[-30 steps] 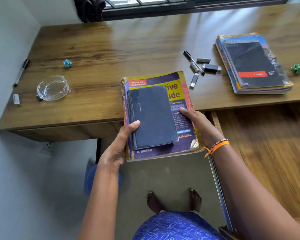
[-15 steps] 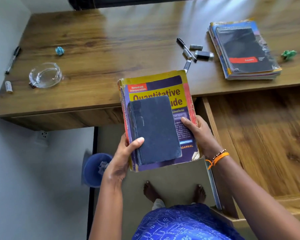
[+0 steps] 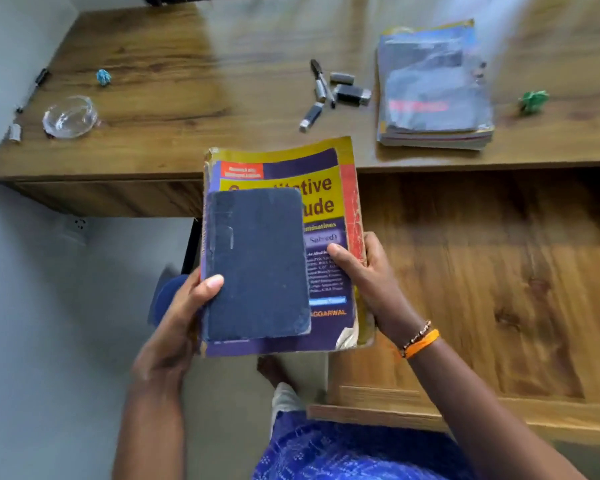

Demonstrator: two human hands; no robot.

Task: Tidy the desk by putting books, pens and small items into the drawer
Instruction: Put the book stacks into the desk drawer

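I hold a thick yellow and purple textbook with a small dark blue notebook lying on its cover. My left hand grips the stack's left edge, thumb on the notebook. My right hand grips the right edge, thumb on the textbook cover. The stack hangs in front of the desk edge, beside the left wall of the open wooden drawer. On the desk lie a pen, several USB sticks and a second pile of books.
At the desk's left end sit a glass ashtray, a black pen, a small white piece and a blue paper ball. A green crumpled scrap lies far right. A blue bin stands below.
The two-book stack has come off the desk toward me and shifted right, nearer the open drawer. Both hands keep their grip.
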